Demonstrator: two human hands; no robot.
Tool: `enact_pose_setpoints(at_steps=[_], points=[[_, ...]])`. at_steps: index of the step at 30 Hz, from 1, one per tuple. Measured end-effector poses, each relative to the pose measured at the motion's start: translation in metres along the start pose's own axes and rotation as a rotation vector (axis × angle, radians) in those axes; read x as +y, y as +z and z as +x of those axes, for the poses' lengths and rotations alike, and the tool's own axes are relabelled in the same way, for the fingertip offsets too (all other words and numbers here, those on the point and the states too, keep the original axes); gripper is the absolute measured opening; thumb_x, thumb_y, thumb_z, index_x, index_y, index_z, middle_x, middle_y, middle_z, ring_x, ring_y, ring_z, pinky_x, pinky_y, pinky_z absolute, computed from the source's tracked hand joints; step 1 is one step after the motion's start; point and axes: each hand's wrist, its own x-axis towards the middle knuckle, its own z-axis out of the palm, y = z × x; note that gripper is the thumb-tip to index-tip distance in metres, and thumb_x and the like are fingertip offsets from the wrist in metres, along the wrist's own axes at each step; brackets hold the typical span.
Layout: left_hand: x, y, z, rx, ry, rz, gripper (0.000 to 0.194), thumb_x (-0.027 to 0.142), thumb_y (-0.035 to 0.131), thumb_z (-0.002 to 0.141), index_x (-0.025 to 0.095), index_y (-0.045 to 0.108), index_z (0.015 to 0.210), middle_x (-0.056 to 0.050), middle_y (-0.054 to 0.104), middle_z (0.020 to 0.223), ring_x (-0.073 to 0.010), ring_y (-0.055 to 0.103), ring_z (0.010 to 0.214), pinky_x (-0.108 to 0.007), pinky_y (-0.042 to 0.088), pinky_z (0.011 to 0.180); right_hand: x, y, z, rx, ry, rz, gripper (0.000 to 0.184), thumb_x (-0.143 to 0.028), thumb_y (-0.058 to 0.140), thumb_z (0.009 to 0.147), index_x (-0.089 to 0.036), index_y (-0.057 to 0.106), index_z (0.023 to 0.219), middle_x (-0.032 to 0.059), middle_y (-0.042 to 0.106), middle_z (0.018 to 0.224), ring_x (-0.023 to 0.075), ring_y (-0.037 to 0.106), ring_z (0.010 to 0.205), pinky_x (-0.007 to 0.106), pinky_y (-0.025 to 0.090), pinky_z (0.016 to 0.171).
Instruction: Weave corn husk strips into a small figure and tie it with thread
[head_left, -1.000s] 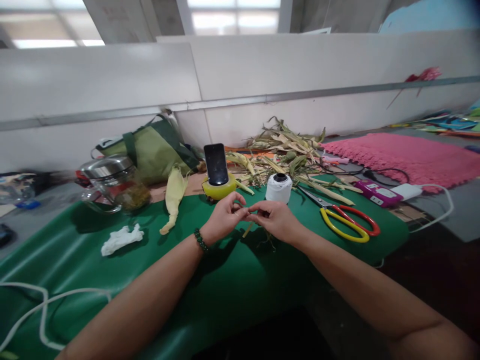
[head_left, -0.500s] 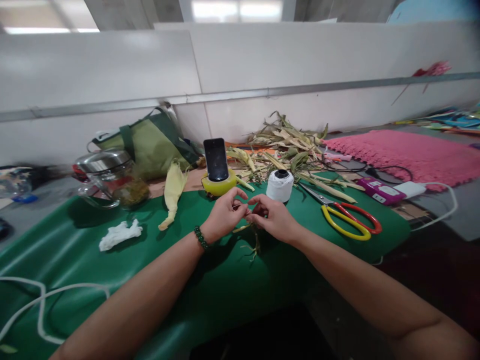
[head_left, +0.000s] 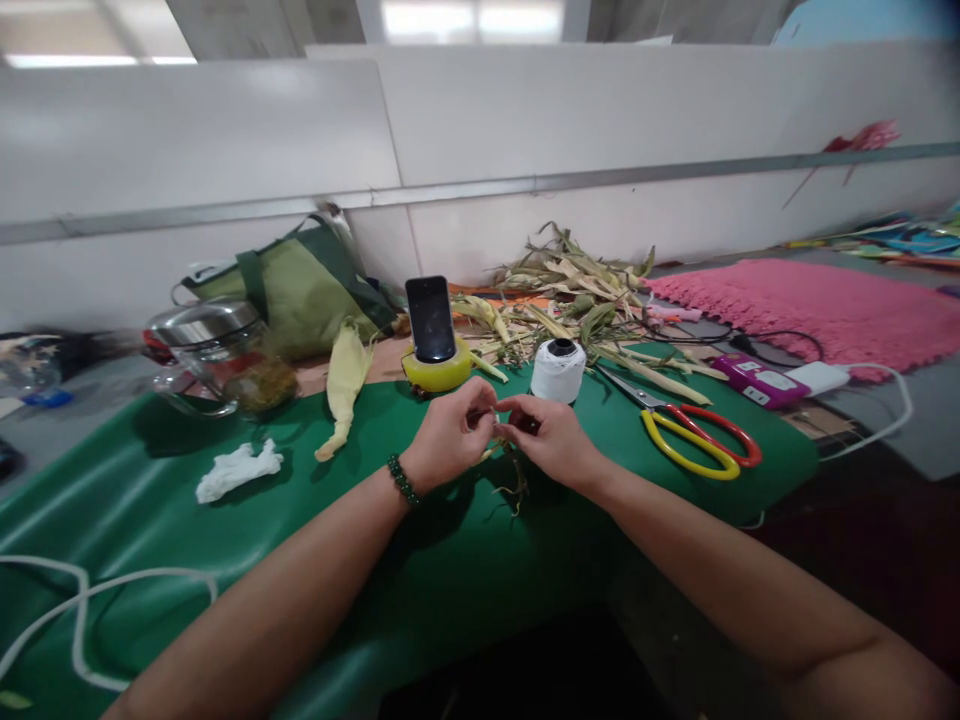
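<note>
My left hand (head_left: 452, 428) and my right hand (head_left: 546, 440) meet fingertip to fingertip over the green mat (head_left: 322, 570). Both are closed in a pinch on a small piece of plant material, with thin stringy strands (head_left: 514, 487) dangling below the fingers. Most of what they pinch is hidden by the fingers. Just behind my right hand stands a spool of white thread (head_left: 558, 374). Scissors (head_left: 682, 432) with one red and one yellow handle lie to its right. A pale corn husk (head_left: 347, 385) lies left of my left hand.
A phone (head_left: 431, 318) leans upright in a yellow tape roll (head_left: 438, 373). Dry husks (head_left: 574, 275) are heaped by the wall. At left are a glass jug (head_left: 217, 355), a green bag (head_left: 300, 285) and crumpled tissue (head_left: 238, 470). A purple power strip (head_left: 761, 380) and pink cloth (head_left: 817, 305) lie right.
My left fingers have curled in more tightly against the piece. The dangling strands have shifted slightly. My right hand has hardly moved.
</note>
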Motion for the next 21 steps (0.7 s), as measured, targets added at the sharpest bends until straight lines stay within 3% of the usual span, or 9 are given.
enact_pose_setpoints(at_steps=[7,12,16,18,21], points=[[0.003,0.0,0.0,0.018,-0.005,-0.062,0.009,0.011,0.05,0.074,0.019,0.048,0.079,0.004,0.054,0.062,-0.0095,0.05,0.056,-0.021,0.04,0.053,0.0,0.0,-0.003,0.029,-0.073,-0.09,0.012,-0.02,0.062,0.082,-0.017,0.064,0.07,0.0004,0.063,0.065,0.0101,0.053,0.057,0.021,0.04,0.054],[-0.004,0.0,0.002,-0.048,-0.13,-0.266,0.01,0.016,0.052,0.078,0.018,0.048,0.088,0.002,0.06,0.063,-0.013,0.061,0.057,-0.024,0.047,0.056,0.004,0.0,-0.003,0.023,-0.125,-0.148,0.012,-0.015,0.058,0.083,-0.017,0.063,0.072,0.0008,0.063,0.067,0.0111,0.056,0.061,0.022,0.042,0.058],[-0.014,-0.001,0.005,-0.053,-0.198,-0.334,0.012,0.021,0.055,0.079,0.018,0.05,0.09,0.0,0.063,0.066,-0.0157,0.064,0.059,-0.028,0.051,0.06,0.006,0.0,-0.003,0.012,-0.134,-0.132,0.014,-0.02,0.056,0.086,-0.017,0.063,0.074,0.0011,0.063,0.068,0.0112,0.055,0.061,0.022,0.042,0.058],[-0.015,-0.005,0.006,0.065,-0.162,-0.211,0.018,0.021,0.058,0.077,0.018,0.053,0.094,-0.002,0.066,0.074,-0.0175,0.065,0.069,-0.031,0.052,0.067,0.006,0.0,-0.004,0.01,-0.124,-0.122,0.015,-0.022,0.056,0.086,-0.018,0.063,0.074,0.0011,0.063,0.068,0.0112,0.055,0.061,0.022,0.042,0.059],[-0.008,-0.015,0.005,0.338,-0.03,0.14,0.016,0.017,0.061,0.074,0.019,0.06,0.09,-0.006,0.066,0.09,-0.0216,0.061,0.089,-0.037,0.047,0.081,0.006,-0.001,-0.004,0.009,-0.1,-0.121,0.015,-0.022,0.056,0.086,-0.018,0.062,0.073,0.0013,0.063,0.068,0.0114,0.055,0.06,0.022,0.042,0.058]])
